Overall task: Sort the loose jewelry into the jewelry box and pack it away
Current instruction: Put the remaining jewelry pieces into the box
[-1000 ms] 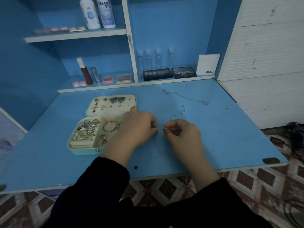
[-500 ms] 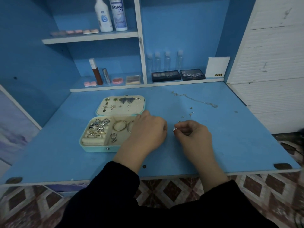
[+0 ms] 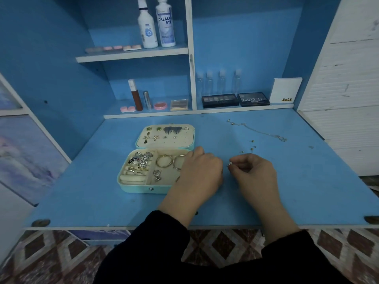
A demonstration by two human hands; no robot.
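A mint jewelry box [image 3: 143, 188] lies open on the blue desk [image 3: 86, 181], its lid panel [image 3: 166, 135] studded with earrings. Rings and two gold hoops [image 3: 164, 160] fill the tray. My left hand [image 3: 200, 171] rests with curled fingers at the box's right edge; whether it holds anything is hidden. Beside it, my right hand [image 3: 253, 171] pinches a small silver ring [image 3: 230, 164] just above the desk. Several tiny stud earrings [image 3: 251, 148] and a thin chain necklace [image 3: 258, 130] lie loose behind my right hand.
At the back, a low shelf carries eyeshadow palettes [image 3: 235, 99], small clear bottles [image 3: 215, 83], a white card [image 3: 286, 90] and cosmetics [image 3: 136, 97]. Two white bottles [image 3: 155, 23] stand on the upper shelf. A white slatted panel [image 3: 348, 78] borders the right.
The view has shifted, so everything sits further right in the picture. Both hands stay close together beside the box, the right one still pinching the ring.
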